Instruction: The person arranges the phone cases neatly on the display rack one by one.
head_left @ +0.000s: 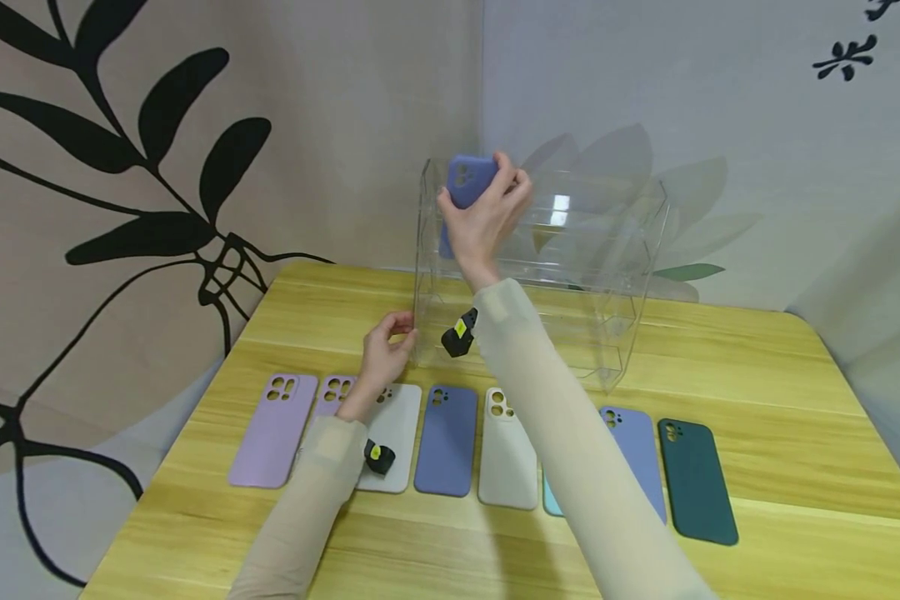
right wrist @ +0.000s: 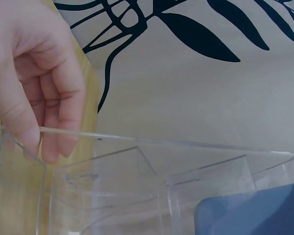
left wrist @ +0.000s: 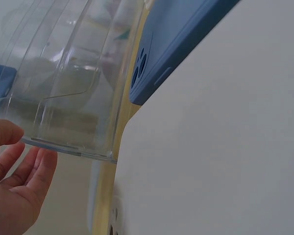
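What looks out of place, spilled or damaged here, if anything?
Nothing stands out. The phone cases lie in a fairly even row before the clear stand, which the left hand pinches by its side edge. The right hand holds a blue-purple case. No spill or damage shows, though the sleeves partly hide some.

Readable text: none | yellow stickers [head_left: 461, 327] on black wrist cameras [head_left: 453, 343]: any marks seemingly too small to read

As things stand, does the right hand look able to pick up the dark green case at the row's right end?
Probably not right away: the right hand holds a blue-violet case up at the clear rack. The dark green case itself lies uncovered, so the way seems otherwise free.
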A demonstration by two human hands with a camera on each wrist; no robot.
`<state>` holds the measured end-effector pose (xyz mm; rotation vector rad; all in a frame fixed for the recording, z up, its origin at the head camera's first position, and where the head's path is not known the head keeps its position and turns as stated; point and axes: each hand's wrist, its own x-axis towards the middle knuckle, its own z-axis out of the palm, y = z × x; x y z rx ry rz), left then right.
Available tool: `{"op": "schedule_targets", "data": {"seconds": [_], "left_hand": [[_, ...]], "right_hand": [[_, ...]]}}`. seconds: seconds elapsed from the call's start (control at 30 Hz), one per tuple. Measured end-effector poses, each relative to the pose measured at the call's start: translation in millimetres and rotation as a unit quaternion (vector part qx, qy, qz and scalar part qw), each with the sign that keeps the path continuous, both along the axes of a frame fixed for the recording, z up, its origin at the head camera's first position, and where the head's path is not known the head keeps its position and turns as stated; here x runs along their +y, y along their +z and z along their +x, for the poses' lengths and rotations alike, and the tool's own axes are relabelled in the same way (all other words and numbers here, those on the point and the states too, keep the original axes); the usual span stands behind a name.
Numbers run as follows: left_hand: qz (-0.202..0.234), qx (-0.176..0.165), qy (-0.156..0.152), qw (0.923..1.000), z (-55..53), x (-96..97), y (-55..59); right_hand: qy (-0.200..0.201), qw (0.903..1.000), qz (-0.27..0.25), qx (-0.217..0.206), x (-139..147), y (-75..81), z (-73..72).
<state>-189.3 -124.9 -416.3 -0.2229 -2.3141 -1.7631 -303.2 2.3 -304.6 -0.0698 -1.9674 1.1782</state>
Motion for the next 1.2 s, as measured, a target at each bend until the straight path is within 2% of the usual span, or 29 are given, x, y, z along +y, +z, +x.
{"op": "schedule_targets", "data": {"seconds": [0.4, 0.8, 1.2], "left_hand": [[-0.003, 0.008, 0.012, 0.9999, -0.8, 1.2, -0.2], [-0.006, 0.006, 0.006, 0.9999, -0.8, 1.6, -0.4], [0.001, 0.013, 0.000, 0.9999, -0.5, 0.8, -1.8]], "right_hand": [[-0.013, 0.9978, 0.014, -0.064, -5.3, 0.7, 3.2], [-0.025, 0.9964, 0.032, -0.075, -8.0, -0.6, 3.4], [-0.002, 0.9955, 0.065, -0.069, -5.1, -7.0, 5.8]]}}
